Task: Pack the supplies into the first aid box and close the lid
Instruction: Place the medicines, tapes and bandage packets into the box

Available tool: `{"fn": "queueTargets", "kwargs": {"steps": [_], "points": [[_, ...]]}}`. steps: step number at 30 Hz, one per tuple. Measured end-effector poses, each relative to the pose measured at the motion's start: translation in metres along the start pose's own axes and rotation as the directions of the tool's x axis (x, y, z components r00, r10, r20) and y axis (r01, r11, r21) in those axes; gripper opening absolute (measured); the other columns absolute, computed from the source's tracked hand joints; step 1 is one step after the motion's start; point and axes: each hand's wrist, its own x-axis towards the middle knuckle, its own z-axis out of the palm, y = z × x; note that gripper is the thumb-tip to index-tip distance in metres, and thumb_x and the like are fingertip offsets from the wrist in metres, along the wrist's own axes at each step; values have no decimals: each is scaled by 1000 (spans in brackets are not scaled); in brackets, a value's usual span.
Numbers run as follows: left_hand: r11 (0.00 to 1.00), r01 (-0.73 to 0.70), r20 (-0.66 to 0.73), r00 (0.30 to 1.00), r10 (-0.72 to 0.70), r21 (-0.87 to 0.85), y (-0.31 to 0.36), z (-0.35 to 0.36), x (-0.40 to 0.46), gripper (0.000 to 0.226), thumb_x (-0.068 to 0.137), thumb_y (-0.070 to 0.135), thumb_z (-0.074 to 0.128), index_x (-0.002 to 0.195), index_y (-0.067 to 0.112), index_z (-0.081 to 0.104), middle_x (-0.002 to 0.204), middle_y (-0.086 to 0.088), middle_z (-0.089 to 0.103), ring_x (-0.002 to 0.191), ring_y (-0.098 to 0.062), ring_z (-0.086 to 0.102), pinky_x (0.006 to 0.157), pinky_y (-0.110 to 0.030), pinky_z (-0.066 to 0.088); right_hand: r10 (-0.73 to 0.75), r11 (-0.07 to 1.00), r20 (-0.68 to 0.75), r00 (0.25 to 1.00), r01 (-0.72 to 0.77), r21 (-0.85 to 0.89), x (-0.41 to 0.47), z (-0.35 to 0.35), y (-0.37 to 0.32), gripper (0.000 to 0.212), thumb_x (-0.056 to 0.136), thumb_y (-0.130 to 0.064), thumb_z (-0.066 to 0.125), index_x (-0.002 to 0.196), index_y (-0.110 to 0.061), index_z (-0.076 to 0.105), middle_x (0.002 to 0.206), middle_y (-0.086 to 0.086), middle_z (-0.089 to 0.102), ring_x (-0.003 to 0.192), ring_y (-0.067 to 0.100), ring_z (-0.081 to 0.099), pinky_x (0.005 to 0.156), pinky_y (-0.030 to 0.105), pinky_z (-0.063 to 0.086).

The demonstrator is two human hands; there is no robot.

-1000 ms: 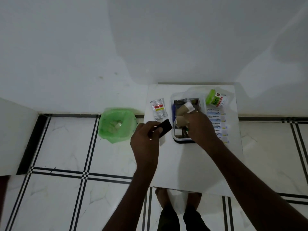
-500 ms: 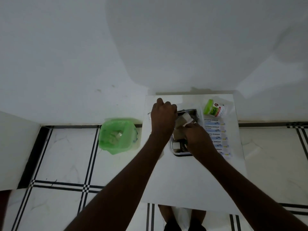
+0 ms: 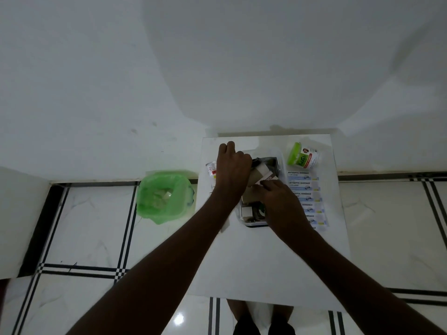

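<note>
The clear first aid box [image 3: 252,223] stands on the white table [image 3: 266,262] and holds several packets. My left hand [image 3: 232,165] hovers over the box's far left corner, fingers curled around a black packet [image 3: 255,163] that dips into the box. My right hand [image 3: 280,201] rests on the box's right side, fingertips pinching a small brown-and-white carton [image 3: 266,177] that lies tilted on the contents. Both hands hide most of the box's inside. A row of antiseptic bandage strips [image 3: 303,187] lies right of the box, and a green-lidded jar [image 3: 303,157] lies on its side behind them.
A small red-labelled vial [image 3: 211,168] lies left of the box, partly under my left wrist. A bin lined with a green bag [image 3: 164,197] stands on the tiled floor left of the table. A white wall rises directly behind the table.
My left hand has carried the black packet from the table's near left up to the box's far left corner. My right hand stays on the box, now pinching the carton.
</note>
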Motion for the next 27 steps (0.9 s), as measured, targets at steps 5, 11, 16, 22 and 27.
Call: {"fn": "queueTargets", "kwargs": {"steps": [5,11,16,22,27], "points": [[999,-44,158,986,43,1,0,0,-11,13,71,5,69,72,16,74,52,0,64,74,-23,55,66,-32,37,-61,998,-22,998,61,20,2,1,6,47,60,-6,84,105,-1,71,97,18,74,91,37,69,83,44,56],[871,306,-6,943,-333,-384,-7,-14,-22,28,81,7,63,106,15,73,95,-6,75,92,-27,59,77,-37,45,162,984,-455,876,-109,141,14,-42,29,26,85,0,57,110,0,64,99,18,69,92,30,64,77,35,54],[683,454,172,881,-442,-572,5,0,-41,43,90,12,59,132,9,54,123,-12,63,110,-32,60,86,-39,48,349,935,-95,932,-353,-35,62,-37,93,72,70,-6,68,136,1,40,126,26,54,117,43,50,94,48,46],[661,394,146,905,-399,-638,5,11,-35,46,91,1,56,137,7,53,128,-11,63,107,-29,64,91,-36,50,288,944,-32,957,-289,-159,78,-31,111,52,73,-14,69,120,-2,51,104,23,63,96,41,60,80,44,49],[571,390,106,878,-466,-722,-3,8,-47,36,92,12,59,128,10,60,117,-9,68,89,-22,68,81,-33,55,286,947,-233,930,-311,-81,73,-76,93,61,68,-22,77,123,-10,53,106,21,63,97,43,59,80,45,48]]}}
